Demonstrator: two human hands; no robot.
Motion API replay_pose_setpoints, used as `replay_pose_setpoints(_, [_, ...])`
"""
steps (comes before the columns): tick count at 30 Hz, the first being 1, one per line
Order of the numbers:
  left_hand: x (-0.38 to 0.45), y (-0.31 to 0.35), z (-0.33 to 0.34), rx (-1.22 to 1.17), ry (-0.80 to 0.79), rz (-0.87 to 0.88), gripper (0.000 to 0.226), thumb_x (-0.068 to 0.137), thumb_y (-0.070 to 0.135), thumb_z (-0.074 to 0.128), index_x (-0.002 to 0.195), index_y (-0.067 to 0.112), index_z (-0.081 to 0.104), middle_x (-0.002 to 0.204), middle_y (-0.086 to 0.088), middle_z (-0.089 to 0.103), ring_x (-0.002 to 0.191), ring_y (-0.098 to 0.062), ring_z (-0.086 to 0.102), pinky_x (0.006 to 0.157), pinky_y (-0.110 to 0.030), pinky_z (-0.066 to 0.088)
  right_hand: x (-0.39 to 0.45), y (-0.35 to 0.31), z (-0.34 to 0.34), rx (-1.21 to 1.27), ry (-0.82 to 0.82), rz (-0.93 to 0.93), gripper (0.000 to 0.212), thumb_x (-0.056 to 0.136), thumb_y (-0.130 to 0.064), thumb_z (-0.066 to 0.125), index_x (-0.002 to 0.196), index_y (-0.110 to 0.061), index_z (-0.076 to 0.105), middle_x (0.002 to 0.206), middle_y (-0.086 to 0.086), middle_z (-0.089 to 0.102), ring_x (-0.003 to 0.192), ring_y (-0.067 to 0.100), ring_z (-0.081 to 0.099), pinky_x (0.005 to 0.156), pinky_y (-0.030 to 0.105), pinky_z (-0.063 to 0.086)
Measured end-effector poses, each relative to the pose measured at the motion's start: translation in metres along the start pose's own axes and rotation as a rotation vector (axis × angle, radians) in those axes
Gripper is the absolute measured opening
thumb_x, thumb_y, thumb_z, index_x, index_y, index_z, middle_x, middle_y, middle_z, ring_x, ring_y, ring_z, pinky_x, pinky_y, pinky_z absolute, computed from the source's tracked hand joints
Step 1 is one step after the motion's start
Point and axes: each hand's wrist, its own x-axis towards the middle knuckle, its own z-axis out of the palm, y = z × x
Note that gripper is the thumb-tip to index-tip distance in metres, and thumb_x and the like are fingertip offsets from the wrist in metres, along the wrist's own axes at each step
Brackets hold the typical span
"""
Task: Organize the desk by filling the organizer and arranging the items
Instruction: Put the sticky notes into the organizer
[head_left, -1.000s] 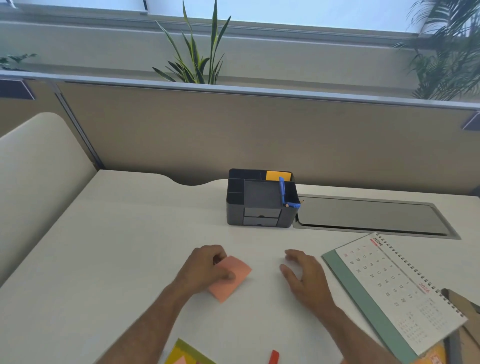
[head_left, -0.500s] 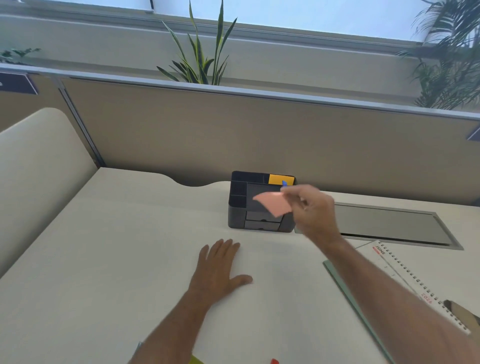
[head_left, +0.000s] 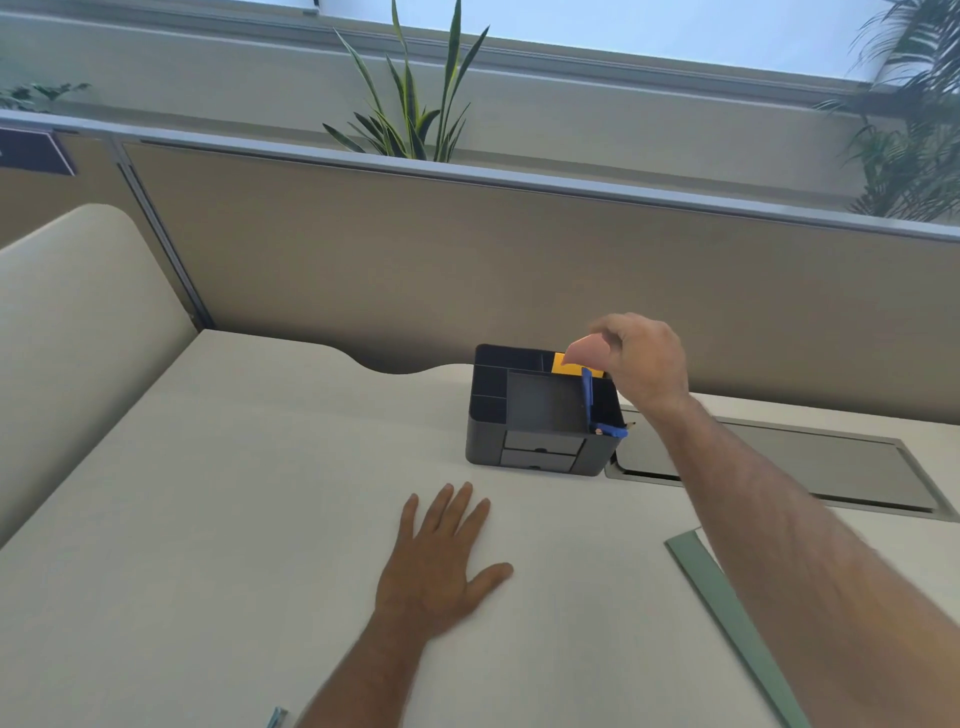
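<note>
Dark grey plastic organizer (head_left: 540, 415) on a pale desk (head_left: 208, 519), set near the beige partition (head_left: 519, 260) and just left of a grey hatch (head_left: 779, 467) let into the desktop. Contents: a yellow-orange pad (head_left: 563, 365) upright in the rear right compartment; a blue pen (head_left: 588, 395) leaning along the right side, its lower end at the front right corner by another short blue piece (head_left: 613, 430), too small to identify. Large central tray and small left compartments show only their dark insides. Two small drawers (head_left: 540, 452) in the front face, both closed.

Pink note (head_left: 587, 351): pinched between curled fingers and thumb of the right hand (head_left: 644, 364), held above the organizer's rear right corner, overlapping the pad in view; whether they touch cannot be told.

Left hand (head_left: 441, 561): flat on the desk in front of the organizer, palm down, fingers straight and slightly spread, holding nothing.

Also present: green edge (head_left: 727, 613) of a flat item at right; plants (head_left: 410, 104) behind the partition.
</note>
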Motion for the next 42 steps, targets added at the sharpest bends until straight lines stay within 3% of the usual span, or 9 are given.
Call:
replay_pose_setpoints(4, [0.000,0.000,0.000,-0.004,-0.011,0.000,0.077,0.090,0.077,0.029,0.147,0.026,0.042,0.157,0.001,0.034,0.146,-0.020,0.030,0.112,-0.053,0.014,0.005,-0.010,0.012,-0.028,-0.021,0.008,0.036,0.082,0.001,0.057,0.107,-0.019,0.073,0.100,0.003,0.073,0.091,0.026,0.064,0.075,0.036,0.052])
replay_pose_setpoints(10, [-0.001,0.000,-0.001,0.000,-0.009,-0.001,0.077,0.091,0.077,0.027,0.148,0.026,0.040,0.158,0.001,0.032,0.147,-0.020,0.028,0.112,-0.054,0.014,0.007,-0.011,0.016,-0.024,-0.009,0.013,0.033,0.086,0.001,0.056,0.108,-0.018,0.072,0.103,0.002,0.074,0.095,0.024,0.067,0.082,0.041,0.055])
replay_pose_setpoints(20, [0.000,0.000,-0.001,-0.008,-0.010,-0.010,0.079,0.091,0.078,0.023,0.150,0.027,0.036,0.160,0.002,0.026,0.149,-0.019,0.021,0.114,-0.053,0.009,-0.001,0.004,0.032,-0.200,-0.313,0.120,0.040,0.092,-0.006,0.049,0.122,-0.030,0.063,0.116,-0.004,0.069,0.113,0.025,0.054,0.091,0.043,0.037])
replay_pose_setpoints(23, [0.000,0.001,-0.002,-0.010,-0.017,-0.013,0.080,0.091,0.078,0.022,0.151,0.027,0.034,0.161,0.002,0.025,0.149,-0.019,0.019,0.115,-0.053,0.007,-0.020,-0.014,0.026,-0.159,-0.114,-0.002,0.032,0.088,-0.008,0.055,0.113,-0.024,0.068,0.105,-0.001,0.071,0.106,0.029,0.052,0.085,0.043,0.036])
replay_pose_setpoints(26, [-0.001,0.001,-0.006,-0.008,-0.049,-0.016,0.082,0.089,0.079,0.017,0.154,0.028,0.024,0.164,0.004,0.012,0.151,-0.016,0.006,0.118,-0.052,-0.001,-0.064,-0.045,0.020,0.192,0.077,-0.175,0.016,0.081,-0.006,0.069,0.095,-0.013,0.074,0.091,0.000,0.074,0.087,0.023,0.060,0.077,0.040,0.049])
replay_pose_setpoints(30, [0.001,-0.001,-0.009,0.043,-0.122,-0.007,0.084,0.087,0.076,0.005,0.155,0.028,0.015,0.164,0.006,0.003,0.152,-0.017,-0.002,0.119,-0.053,-0.005,-0.162,-0.091,0.017,0.470,-0.087,-0.346,0.011,0.077,-0.009,0.074,0.087,-0.014,0.071,0.081,-0.004,0.067,0.074,0.019,0.058,0.068,0.033,0.049])
replay_pose_setpoints(34, [-0.005,-0.008,-0.011,0.025,-0.155,0.029,0.086,0.085,0.075,-0.006,0.156,0.030,0.010,0.161,0.007,-0.006,0.151,-0.016,-0.005,0.119,-0.051,-0.007,-0.266,-0.123,0.022,0.591,-0.335,-0.425,0.013,0.078,-0.021,0.075,0.089,-0.016,0.070,0.085,-0.003,0.066,0.080,0.016,0.057,0.075,0.027,0.047])
replay_pose_setpoints(38, [-0.024,-0.016,-0.022,0.002,-0.182,-0.002,0.085,0.082,0.077,-0.003,0.156,0.035,0.006,0.164,0.007,-0.004,0.151,-0.013,-0.007,0.120,-0.050,-0.006,-0.320,-0.150,0.027,0.493,-0.553,-0.455,0.027,0.079,-0.038,0.070,0.100,-0.020,0.070,0.091,-0.004,0.065,0.082,0.016,0.054,0.073,0.032,0.044])
replay_pose_setpoints(42, [-0.041,-0.025,-0.026,0.026,-0.225,-0.022,0.079,0.085,0.073,0.000,0.155,0.037,0.001,0.164,0.007,-0.007,0.150,-0.013,-0.010,0.120,-0.050,-0.007,-0.329,-0.175,0.023,0.255,-0.733,-0.334,0.068,0.073,-0.073,0.057,0.123,-0.026,0.057,0.106,-0.005,0.055,0.097,0.015,0.045,0.086,0.035,0.039])
